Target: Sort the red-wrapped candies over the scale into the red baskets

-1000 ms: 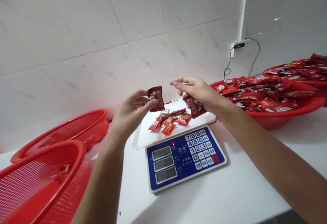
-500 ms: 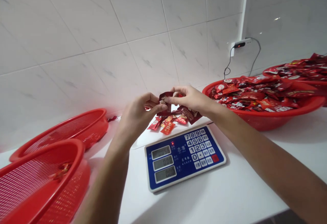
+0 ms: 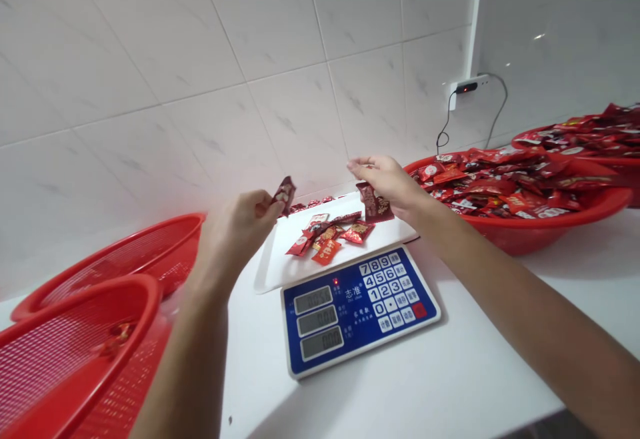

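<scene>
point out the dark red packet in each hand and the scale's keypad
left-hand packet (image 3: 284,193), head view, on the wrapper's upper half above the fingertips
right-hand packet (image 3: 374,203), head view, on the middle of the wrapper hanging below the fingers
scale keypad (image 3: 391,288), head view, on the middle white keys

Two red mesh baskets (image 3: 100,272) sit at lower left, a white tiled wall (image 3: 200,59) fills the top, and a wall socket (image 3: 467,85) with a cable sits upper right.

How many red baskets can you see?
4: two mesh baskets at the left, front and behind; two heaped with candy at the right, near and far corner, partly cut off.
</scene>
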### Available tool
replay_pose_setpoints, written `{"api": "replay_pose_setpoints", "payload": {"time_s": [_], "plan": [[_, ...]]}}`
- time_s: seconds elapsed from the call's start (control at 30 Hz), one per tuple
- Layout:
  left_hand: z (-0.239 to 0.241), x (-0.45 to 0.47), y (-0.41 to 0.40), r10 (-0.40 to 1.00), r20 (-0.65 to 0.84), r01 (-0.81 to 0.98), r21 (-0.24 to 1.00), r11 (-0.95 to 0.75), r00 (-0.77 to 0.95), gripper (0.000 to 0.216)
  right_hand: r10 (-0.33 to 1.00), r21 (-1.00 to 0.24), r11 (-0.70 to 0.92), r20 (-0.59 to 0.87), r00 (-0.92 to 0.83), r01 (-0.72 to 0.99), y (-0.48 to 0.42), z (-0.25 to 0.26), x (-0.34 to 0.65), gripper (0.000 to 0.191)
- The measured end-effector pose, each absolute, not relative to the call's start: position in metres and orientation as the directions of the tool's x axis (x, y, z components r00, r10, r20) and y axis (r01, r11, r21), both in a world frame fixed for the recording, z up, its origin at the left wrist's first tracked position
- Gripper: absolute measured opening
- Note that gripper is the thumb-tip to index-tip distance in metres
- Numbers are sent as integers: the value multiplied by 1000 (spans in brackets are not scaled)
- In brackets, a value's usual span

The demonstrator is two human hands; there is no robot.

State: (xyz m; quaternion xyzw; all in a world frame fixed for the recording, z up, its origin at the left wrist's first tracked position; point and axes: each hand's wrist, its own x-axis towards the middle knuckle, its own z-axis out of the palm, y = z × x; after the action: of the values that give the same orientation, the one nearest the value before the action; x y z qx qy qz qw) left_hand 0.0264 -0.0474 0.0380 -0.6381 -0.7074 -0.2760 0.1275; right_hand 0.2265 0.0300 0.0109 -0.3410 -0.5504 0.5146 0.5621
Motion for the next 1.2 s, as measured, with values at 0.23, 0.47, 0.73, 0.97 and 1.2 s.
{"api": "replay_pose_setpoints", "payload": {"time_s": [0.23,0.47,0.73,0.97,1.2], "plan": [[26,15,-35,875,479,997,15,71,-69,36,977,-924,143,190,-101,-356,35,10,225,11],[33,54,-55,894,389,801,450,-395,222,36,977,-891,168,209,-51,-423,9,20,215,9],[28,78,-63,890,353,755,489,-438,288,36,941,-871,230,313,-130,-434,-7,19,207,14],[30,75,-61,887,372,754,489,-438,273,30,934,-917,264,320,-156,-300,3,16,208,10],[34,70,-62,883,407,762,488,-425,233,32,880,-904,387,421,-221,-184,18,13,221,44]]}}
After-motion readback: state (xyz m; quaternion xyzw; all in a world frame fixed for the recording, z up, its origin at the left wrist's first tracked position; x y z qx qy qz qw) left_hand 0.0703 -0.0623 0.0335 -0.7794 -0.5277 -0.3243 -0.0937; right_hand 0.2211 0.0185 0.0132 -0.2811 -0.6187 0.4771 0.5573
